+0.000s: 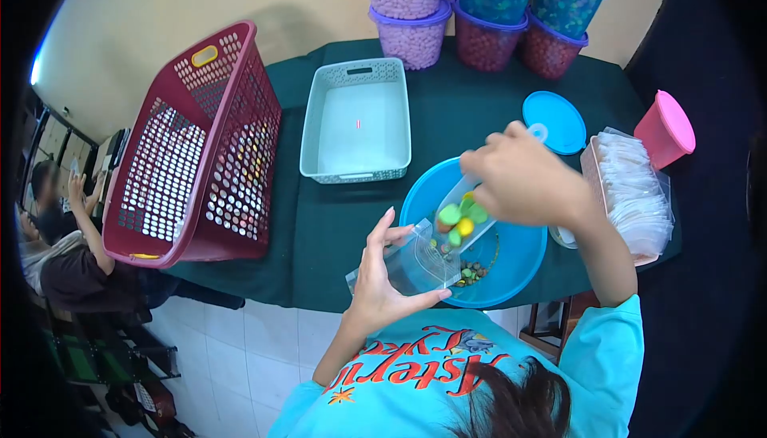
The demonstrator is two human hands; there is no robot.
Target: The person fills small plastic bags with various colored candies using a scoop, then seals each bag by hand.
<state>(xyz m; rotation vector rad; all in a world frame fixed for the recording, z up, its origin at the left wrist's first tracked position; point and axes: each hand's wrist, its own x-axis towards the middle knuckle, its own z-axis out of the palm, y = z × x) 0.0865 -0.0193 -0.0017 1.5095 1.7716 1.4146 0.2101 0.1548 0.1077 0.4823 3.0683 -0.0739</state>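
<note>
My left hand [374, 280] grips a clear plastic pouch [407, 268] between thumb and fingers, its mouth spread and facing right. In my right hand [523, 181] is a translucent scoop [482, 230], tilted down toward the pouch mouth. Green, yellow and brown candy-like pieces [462, 218] lie in the scoop, right at the opening. Below both hands stands a round blue basin [519, 266], with some small brown and green pieces [471, 274] at its bottom. Whether any pieces are inside the pouch is hard to make out.
A pale green basket [355, 134] and a tall maroon basket [240, 134] stand left. Stacked tubs [487, 6] line the back. Right are a blue lid [554, 122], a pink container [665, 130] and a box of plastic pouches [635, 190]. Other people [72, 262] are far left.
</note>
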